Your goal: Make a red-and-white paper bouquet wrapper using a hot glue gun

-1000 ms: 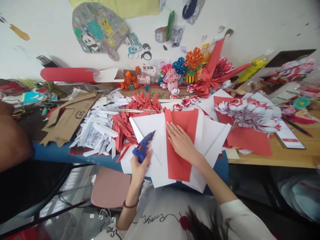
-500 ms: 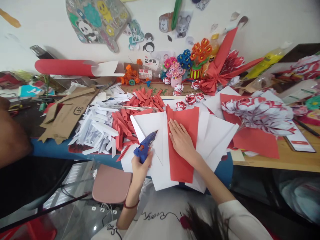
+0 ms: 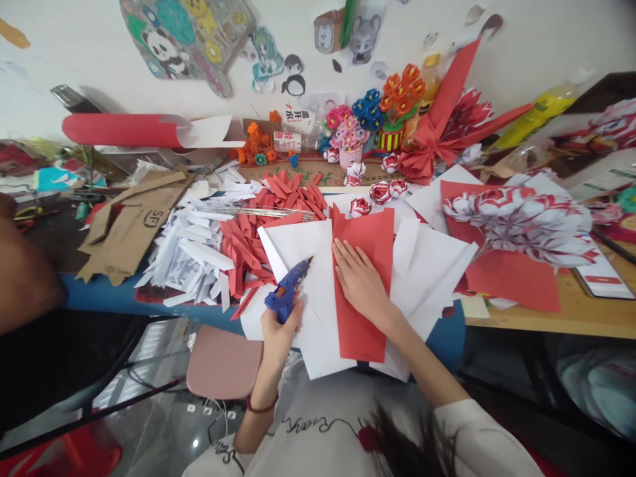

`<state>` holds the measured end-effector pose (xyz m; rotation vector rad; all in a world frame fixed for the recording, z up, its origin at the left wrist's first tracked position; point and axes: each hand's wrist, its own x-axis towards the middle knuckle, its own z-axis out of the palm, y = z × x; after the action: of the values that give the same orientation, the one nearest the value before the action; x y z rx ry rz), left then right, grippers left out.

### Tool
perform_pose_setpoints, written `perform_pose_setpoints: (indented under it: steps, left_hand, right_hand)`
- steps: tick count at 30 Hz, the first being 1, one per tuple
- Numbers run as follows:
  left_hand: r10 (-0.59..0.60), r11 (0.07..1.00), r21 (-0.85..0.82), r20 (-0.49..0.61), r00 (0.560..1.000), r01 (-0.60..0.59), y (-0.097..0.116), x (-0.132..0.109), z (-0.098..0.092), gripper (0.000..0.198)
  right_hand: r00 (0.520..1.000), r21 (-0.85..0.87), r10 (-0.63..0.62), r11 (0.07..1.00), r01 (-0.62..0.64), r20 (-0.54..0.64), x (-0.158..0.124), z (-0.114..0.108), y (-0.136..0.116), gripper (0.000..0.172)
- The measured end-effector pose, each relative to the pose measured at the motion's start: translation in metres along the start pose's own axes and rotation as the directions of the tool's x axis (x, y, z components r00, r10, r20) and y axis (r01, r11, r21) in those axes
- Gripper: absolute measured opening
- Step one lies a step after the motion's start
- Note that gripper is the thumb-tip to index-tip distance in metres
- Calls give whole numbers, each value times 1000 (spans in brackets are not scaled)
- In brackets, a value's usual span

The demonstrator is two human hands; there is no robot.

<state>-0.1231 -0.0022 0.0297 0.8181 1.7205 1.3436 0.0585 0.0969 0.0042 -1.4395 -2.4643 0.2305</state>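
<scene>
Head camera view: two bare hands are over some paper on a bench (image 3: 511, 323). The left hand (image 3: 281, 326) is curled around the handle of a blue glue gun (image 3: 287, 291). Its fingers are closed on it, and the dark tip of the gun points up and to the right, over white paper (image 3: 313, 344). I cannot tell if the tip touches the paper. The right hand (image 3: 362, 279) is open and flat, with its fingers close together, and it holds nothing. It lies on top of a folded piece of red paper (image 3: 362, 338). The red paper is right in front of the person, on top of the white paper, which sticks out on both sides.

To the left of the papers are a heap of red paper strips (image 3: 243, 252) and a heap of white paper strips (image 3: 186, 262), side by side and touching. Some thin wires (image 3: 268, 212) lie across the strips. Next to the white heap is torn brown cardboard (image 3: 126, 228). On the right, a bunch of red and white paper flowers (image 3: 527, 218) lies on more red paper, near a phone (image 3: 603, 275). Behind, by the wall (image 3: 437, 20), is a pot of orange flowers (image 3: 402, 93).
</scene>
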Motion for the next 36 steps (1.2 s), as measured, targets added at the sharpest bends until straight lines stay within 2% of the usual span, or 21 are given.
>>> perform_pose_setpoints:
  steps: [16,32,36]
  left_hand:
    - [-20,999,28,-19,1000,20,1,-1,2,34]
    - [-1,1000,27,-33,999,2,-1,0,2,32]
    - [5,1000,30,-12,1000,-5,-8,0,0,32]
  right_hand:
    - [996,11,-25,1000,24,86,-25,-8,-14,54]
    - [994,24,-56,998,54,94,-55,-14,-27,54]
    - [993,-3,-41,999,41,110,-51,-15,-25,53]
